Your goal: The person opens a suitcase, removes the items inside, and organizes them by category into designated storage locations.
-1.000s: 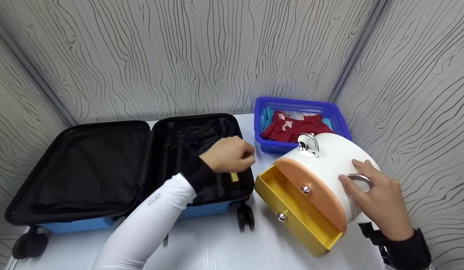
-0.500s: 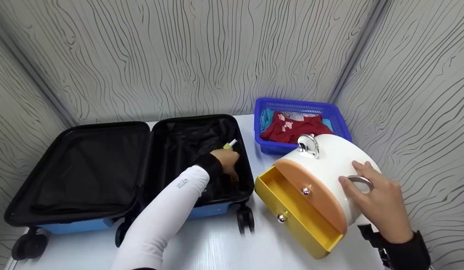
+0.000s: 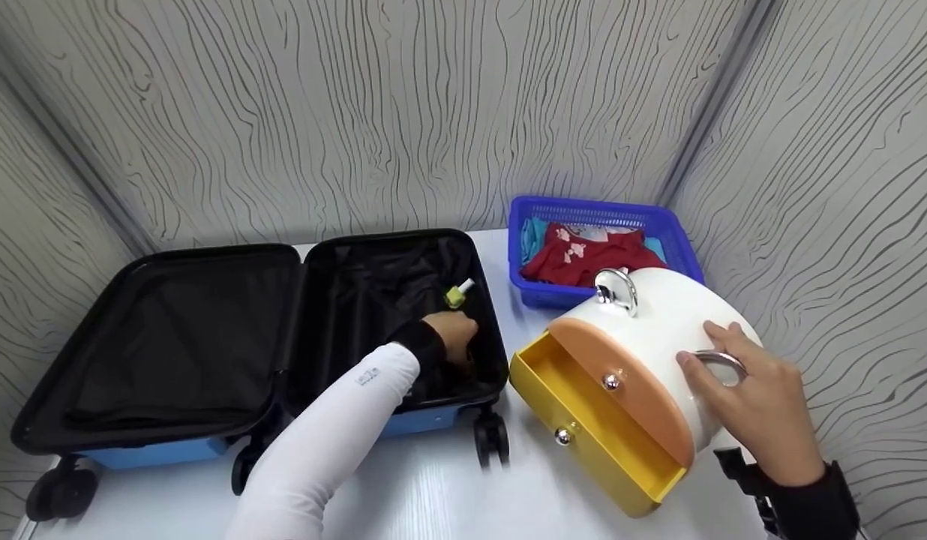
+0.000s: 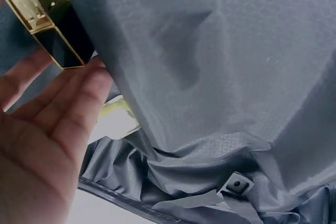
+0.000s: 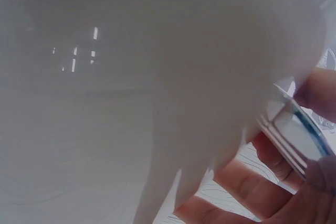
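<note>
**Inside the suitcase's right half, a hand sets down a gold-and-black case**

Low at centre frame, the left hand [image 3: 452,335] is reaching into the open suitcase [image 3: 208,337], fingers [image 4: 79,103] straight beside the gold-and-black lipstick-like case [image 4: 47,19]. A small yellow-green bottle [image 3: 456,295] is already lying there. At lower right, the right hand [image 3: 748,397] is curling round the tilted white drawer box's [image 3: 658,330] chrome ring [image 3: 722,360]; its yellow drawer [image 3: 583,420] is hanging open, apparently emptied.

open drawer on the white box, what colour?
Yellow drawer, shown best in the head view.
</note>
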`<state>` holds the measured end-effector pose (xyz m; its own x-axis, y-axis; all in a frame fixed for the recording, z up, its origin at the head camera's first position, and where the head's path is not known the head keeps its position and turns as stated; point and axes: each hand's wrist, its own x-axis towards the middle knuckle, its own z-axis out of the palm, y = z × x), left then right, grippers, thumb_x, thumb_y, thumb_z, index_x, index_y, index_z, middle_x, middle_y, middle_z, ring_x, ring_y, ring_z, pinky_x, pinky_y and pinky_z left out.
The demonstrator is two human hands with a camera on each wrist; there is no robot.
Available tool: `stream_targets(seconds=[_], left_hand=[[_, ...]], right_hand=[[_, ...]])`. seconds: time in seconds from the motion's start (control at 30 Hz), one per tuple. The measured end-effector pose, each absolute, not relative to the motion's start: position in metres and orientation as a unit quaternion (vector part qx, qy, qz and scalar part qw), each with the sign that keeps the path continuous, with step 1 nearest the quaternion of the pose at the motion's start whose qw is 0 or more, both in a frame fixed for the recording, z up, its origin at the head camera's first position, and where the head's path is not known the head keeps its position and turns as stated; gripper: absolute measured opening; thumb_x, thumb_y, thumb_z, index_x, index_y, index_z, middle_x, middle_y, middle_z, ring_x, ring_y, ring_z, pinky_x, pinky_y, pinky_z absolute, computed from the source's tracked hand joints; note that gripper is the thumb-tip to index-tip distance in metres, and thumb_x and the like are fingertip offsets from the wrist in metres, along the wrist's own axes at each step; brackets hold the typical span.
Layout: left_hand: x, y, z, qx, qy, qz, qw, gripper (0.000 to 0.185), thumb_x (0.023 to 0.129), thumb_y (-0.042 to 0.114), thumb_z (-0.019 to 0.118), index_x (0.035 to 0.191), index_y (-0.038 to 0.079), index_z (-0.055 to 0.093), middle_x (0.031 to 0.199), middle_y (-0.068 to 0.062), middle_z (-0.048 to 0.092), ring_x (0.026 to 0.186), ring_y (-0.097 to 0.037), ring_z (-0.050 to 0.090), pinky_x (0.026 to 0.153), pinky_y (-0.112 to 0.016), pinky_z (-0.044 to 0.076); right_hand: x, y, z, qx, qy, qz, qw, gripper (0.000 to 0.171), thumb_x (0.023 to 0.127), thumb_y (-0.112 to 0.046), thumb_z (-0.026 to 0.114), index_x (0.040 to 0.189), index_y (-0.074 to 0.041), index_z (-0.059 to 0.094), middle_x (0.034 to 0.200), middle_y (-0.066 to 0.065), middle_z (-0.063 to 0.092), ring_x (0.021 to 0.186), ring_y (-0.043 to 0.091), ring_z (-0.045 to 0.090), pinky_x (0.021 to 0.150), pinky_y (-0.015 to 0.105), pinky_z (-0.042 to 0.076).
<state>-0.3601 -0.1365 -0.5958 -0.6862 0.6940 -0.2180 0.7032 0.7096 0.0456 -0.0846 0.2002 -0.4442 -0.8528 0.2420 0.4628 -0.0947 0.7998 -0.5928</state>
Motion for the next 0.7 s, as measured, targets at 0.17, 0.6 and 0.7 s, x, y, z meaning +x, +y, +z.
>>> stream_targets(seconds=[0.17,0.6,0.7], left_hand=[[-0.364,-0.142,-0.599,0.393,0.913,-0.026,0.105,0.036,0.072,0.044,0.094,0.092,0.018,0.078,0.089,-0.002,0.08,0.075,-0.019,0.075,0.077,-0.044,0.065],[-0.307,-0.158,-0.466,0.357,0.929,0.087,0.054,0.048,0.084,0.033,0.09,0.118,0.008,0.07,0.113,-0.011,0.072,0.106,-0.031,0.071,0.096,-0.05,0.06],[-0.295,-0.153,-0.441,0.359,0.925,0.121,0.041,0.059,0.089,0.041,0.087,0.133,0.007,0.065,0.123,-0.011,0.07,0.112,-0.028,0.069,0.102,-0.048,0.058]], right_hand=[[-0.087,0.202,-0.445,-0.036,-0.911,0.312,0.267,0.054,0.087,-0.021,0.091,0.131,0.007,0.074,0.133,0.029,0.072,0.136,0.059,0.058,0.107,0.071,0.044],[-0.089,0.201,-0.445,-0.035,-0.91,0.298,0.285,0.054,0.084,-0.019,0.092,0.13,0.005,0.075,0.128,0.028,0.075,0.131,0.058,0.062,0.104,0.073,0.046],[-0.088,0.201,-0.445,-0.037,-0.912,0.298,0.281,0.054,0.085,-0.02,0.091,0.13,0.005,0.075,0.129,0.028,0.074,0.132,0.058,0.062,0.104,0.074,0.046]])
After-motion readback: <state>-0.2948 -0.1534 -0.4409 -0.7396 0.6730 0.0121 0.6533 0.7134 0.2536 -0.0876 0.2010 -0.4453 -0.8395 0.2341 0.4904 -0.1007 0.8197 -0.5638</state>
